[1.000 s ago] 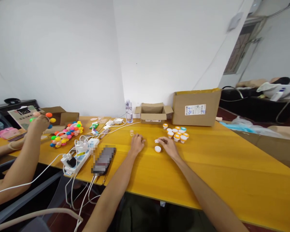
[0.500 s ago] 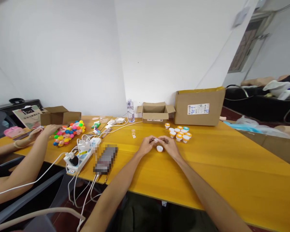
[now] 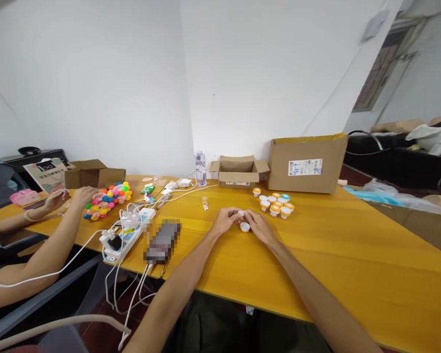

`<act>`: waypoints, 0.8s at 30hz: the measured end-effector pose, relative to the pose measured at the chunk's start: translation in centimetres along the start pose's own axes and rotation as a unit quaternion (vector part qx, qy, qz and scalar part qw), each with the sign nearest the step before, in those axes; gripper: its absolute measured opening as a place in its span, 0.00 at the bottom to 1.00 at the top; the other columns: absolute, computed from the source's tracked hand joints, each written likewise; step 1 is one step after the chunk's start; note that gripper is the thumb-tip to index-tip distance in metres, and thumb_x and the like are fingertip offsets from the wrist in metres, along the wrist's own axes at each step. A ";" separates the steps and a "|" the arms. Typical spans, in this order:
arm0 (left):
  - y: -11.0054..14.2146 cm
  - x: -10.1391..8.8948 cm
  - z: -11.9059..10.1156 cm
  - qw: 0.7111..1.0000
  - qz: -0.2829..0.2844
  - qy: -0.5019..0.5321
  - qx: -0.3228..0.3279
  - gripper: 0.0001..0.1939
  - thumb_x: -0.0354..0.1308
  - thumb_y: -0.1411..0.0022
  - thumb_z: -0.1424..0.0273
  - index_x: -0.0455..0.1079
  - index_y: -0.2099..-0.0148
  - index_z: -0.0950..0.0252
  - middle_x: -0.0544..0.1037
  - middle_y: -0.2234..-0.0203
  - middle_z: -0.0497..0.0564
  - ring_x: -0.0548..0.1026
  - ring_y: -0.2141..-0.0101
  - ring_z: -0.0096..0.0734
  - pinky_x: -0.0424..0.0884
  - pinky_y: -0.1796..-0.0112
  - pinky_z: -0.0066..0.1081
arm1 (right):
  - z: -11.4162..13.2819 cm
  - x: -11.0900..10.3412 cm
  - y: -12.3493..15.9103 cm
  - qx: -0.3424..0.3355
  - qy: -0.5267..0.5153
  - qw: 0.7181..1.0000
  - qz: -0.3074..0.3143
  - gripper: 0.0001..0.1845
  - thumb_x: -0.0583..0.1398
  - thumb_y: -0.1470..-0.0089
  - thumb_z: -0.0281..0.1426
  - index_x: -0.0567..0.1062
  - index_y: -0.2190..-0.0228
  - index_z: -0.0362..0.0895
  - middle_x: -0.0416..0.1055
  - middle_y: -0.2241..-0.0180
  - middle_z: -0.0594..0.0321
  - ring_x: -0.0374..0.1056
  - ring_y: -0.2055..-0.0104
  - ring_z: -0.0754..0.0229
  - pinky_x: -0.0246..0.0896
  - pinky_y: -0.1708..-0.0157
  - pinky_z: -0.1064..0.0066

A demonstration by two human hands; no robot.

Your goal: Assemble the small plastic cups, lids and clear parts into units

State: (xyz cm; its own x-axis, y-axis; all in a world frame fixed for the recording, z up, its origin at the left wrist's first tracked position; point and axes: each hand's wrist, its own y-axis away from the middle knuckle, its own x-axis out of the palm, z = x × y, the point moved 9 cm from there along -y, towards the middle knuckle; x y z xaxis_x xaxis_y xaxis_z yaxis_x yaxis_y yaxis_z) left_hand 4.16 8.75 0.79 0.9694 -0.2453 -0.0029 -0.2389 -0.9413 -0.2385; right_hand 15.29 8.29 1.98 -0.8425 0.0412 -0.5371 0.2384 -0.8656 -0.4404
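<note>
As hands [image 3: 225,221] [image 3: 258,227] pinch, yellow table [image 3: 334,260], white wall [image 3: 132,88]

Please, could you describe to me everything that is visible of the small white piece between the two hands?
The small white piece has a few dark marks on its face. Fingers of the left hand and right hand hold it, partly hiding its edges. It appears just beyond a white cup. Its material and exact shape are too small to tell.

Your left hand [image 3: 225,221] and right hand [image 3: 259,227] partly hide the small white piece [image 3: 241,213] between them, its markings too small to read; pixelation blurs the phone [image 3: 163,241].
</note>
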 end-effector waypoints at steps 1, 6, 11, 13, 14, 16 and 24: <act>0.0 0.0 0.0 1.000 0.004 0.003 -0.002 0.15 0.66 0.50 0.62 0.77 0.63 0.68 0.79 0.74 0.51 0.74 0.74 0.28 0.70 0.67 0.30 | 0.0 0.0 0.0 0.000 0.000 1.000 0.001 0.19 0.48 0.43 0.46 0.66 0.77 0.48 0.73 0.74 0.61 0.66 0.70 0.56 0.60 0.68 0.67; -0.2 0.1 -0.4 1.000 0.016 0.006 0.006 0.17 0.67 0.51 0.60 0.78 0.63 0.68 0.79 0.75 0.51 0.73 0.75 0.28 0.70 0.67 0.30 | 0.0 0.0 -0.1 0.001 -0.004 1.000 -0.003 0.19 0.47 0.42 0.46 0.66 0.77 0.48 0.72 0.74 0.61 0.66 0.70 0.55 0.61 0.67 0.66; -0.3 0.1 -0.7 1.000 0.025 0.008 0.011 0.17 0.67 0.52 0.60 0.79 0.63 0.68 0.79 0.76 0.50 0.72 0.75 0.27 0.70 0.68 0.29 | 0.5 0.1 -0.1 0.000 -0.018 1.000 -0.001 0.19 0.47 0.42 0.45 0.65 0.77 0.48 0.71 0.75 0.62 0.65 0.71 0.56 0.61 0.67 0.66; -0.3 0.0 -0.8 1.000 0.028 0.003 0.011 0.18 0.67 0.51 0.60 0.79 0.62 0.68 0.79 0.76 0.50 0.72 0.75 0.27 0.70 0.67 0.29 | 0.6 0.1 -0.1 0.001 -0.024 1.000 0.001 0.19 0.47 0.42 0.45 0.64 0.77 0.48 0.71 0.75 0.63 0.65 0.71 0.56 0.61 0.67 0.67; -0.3 0.0 -0.8 0.999 0.030 -0.001 0.010 0.18 0.67 0.51 0.60 0.79 0.61 0.67 0.79 0.75 0.50 0.73 0.74 0.28 0.70 0.67 0.29 | 0.6 0.1 -0.2 0.001 -0.026 1.000 0.003 0.19 0.47 0.42 0.44 0.64 0.77 0.48 0.71 0.75 0.63 0.65 0.71 0.56 0.61 0.67 0.67; -0.3 0.0 -0.8 0.999 0.033 -0.006 0.009 0.18 0.67 0.51 0.60 0.79 0.61 0.67 0.79 0.75 0.50 0.73 0.74 0.28 0.70 0.67 0.30 | 0.7 0.2 -0.2 -0.002 -0.028 1.000 0.003 0.19 0.46 0.42 0.44 0.64 0.77 0.48 0.70 0.75 0.63 0.65 0.71 0.57 0.61 0.67 0.67; -0.2 0.0 -1.2 0.999 0.040 -0.011 0.010 0.19 0.67 0.50 0.59 0.79 0.60 0.67 0.79 0.75 0.50 0.73 0.74 0.28 0.70 0.67 0.30 | 0.5 0.2 -0.3 -0.001 -0.015 1.000 -0.010 0.19 0.46 0.42 0.44 0.63 0.78 0.48 0.69 0.76 0.64 0.64 0.72 0.57 0.59 0.69 0.68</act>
State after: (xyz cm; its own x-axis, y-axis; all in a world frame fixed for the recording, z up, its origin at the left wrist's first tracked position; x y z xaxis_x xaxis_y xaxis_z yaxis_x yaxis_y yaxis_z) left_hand 4.17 8.63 1.99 0.9484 -0.3140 -0.0443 -0.3147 -0.9142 -0.2556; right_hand 14.85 8.29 2.40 -0.8613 0.0429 -0.5064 0.2231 -0.8633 -0.4526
